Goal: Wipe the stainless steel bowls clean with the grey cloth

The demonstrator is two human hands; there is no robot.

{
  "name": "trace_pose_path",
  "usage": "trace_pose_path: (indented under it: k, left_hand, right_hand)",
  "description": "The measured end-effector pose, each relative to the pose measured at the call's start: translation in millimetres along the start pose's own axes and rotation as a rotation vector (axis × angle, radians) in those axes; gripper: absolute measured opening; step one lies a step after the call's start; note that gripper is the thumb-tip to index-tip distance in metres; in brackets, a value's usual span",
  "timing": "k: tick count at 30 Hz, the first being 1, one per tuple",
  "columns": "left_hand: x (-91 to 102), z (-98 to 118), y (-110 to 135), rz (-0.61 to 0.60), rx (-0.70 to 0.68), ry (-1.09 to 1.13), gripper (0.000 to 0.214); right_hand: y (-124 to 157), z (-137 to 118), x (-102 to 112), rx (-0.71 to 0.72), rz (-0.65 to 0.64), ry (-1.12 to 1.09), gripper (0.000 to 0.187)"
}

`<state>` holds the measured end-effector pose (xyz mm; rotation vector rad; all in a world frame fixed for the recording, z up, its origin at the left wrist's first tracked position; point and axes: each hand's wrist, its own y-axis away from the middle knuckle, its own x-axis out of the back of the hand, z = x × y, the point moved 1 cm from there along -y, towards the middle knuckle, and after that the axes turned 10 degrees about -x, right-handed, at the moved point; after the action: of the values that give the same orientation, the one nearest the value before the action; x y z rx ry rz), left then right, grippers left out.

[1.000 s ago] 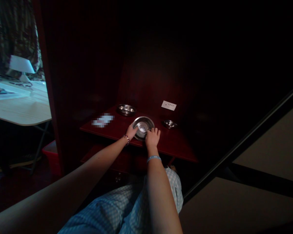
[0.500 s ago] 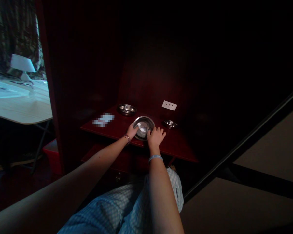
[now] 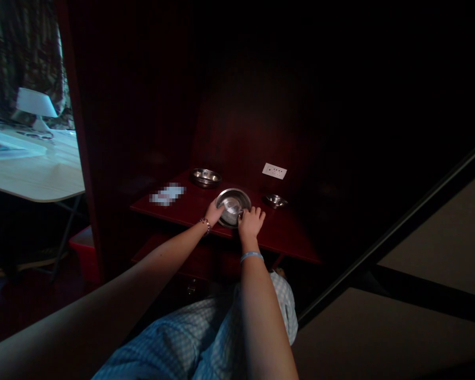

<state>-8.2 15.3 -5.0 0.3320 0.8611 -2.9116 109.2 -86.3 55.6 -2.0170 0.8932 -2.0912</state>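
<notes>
A wide steel bowl (image 3: 233, 200) sits on a dark red wooden shelf (image 3: 285, 232). My left hand (image 3: 214, 213) rests against the bowl's near left rim, fingers curled on it. At the near right rim is my right hand (image 3: 250, 222): its thumb and forefinger pinch the edge while the other fingers lie spread on the shelf. A smaller steel bowl (image 3: 205, 177) stands behind to the left. The smallest one (image 3: 276, 200) stands to the right.
A white socket plate (image 3: 274, 171) lies at the back of the shelf, a pale card (image 3: 167, 193) at its left. Dark cabinet walls enclose the shelf. A light table (image 3: 31, 174) with a lamp (image 3: 35, 108) is far left, a red bin (image 3: 83, 250) below.
My right hand spread its fingers to the right half a second ago and has since drawn them back a little. The left hand and the bowls have stayed put.
</notes>
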Motion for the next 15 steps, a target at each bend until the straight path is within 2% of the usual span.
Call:
trace_pose_path:
  k: [7,15]
  left_hand:
    - [-0.7,-4,-1,0.000,-0.027,0.008,0.034]
    - [-3.0,-1,1,0.022,-0.014,-0.005,0.034]
  right_hand:
    - [-7,-3,4,0.060,0.018,-0.017,0.034]
    - [-12,-4,-9,-0.040,-0.025,-0.064,0.028]
